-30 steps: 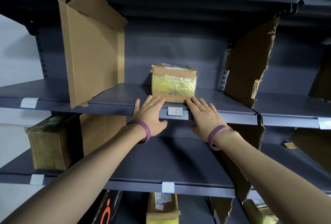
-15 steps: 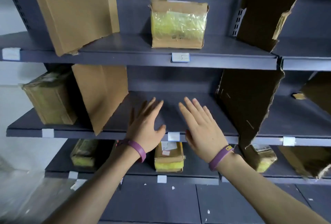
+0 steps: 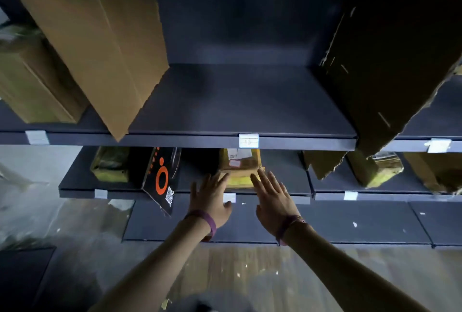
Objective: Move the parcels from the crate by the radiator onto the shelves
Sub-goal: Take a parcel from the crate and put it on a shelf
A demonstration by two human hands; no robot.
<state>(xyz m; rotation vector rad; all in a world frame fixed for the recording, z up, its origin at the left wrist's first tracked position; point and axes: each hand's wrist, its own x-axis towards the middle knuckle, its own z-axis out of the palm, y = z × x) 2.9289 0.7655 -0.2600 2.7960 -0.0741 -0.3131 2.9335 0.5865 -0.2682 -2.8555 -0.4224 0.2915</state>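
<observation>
Item: yellow-taped parcel (image 3: 238,170), bottom shelf (image 3: 285,179), centre bay. My left hand (image 3: 211,198), right hand (image 3: 272,199): fingers straight, spread, holding nothing, tips at parcel front; contact unclear. Risk: shove skews parcel into black printed box (image 3: 162,179) leaning just left, tipping it off edge.

The middle shelf (image 3: 237,112) looks like matt dark-grey painted metal; the cardboard dividers (image 3: 100,57) on it are plain brown with rough torn edges. Below it, a cardboard parcel (image 3: 240,169) wears glossy yellowish tape, and a black printed board (image 3: 162,179) looks smooth.
</observation>
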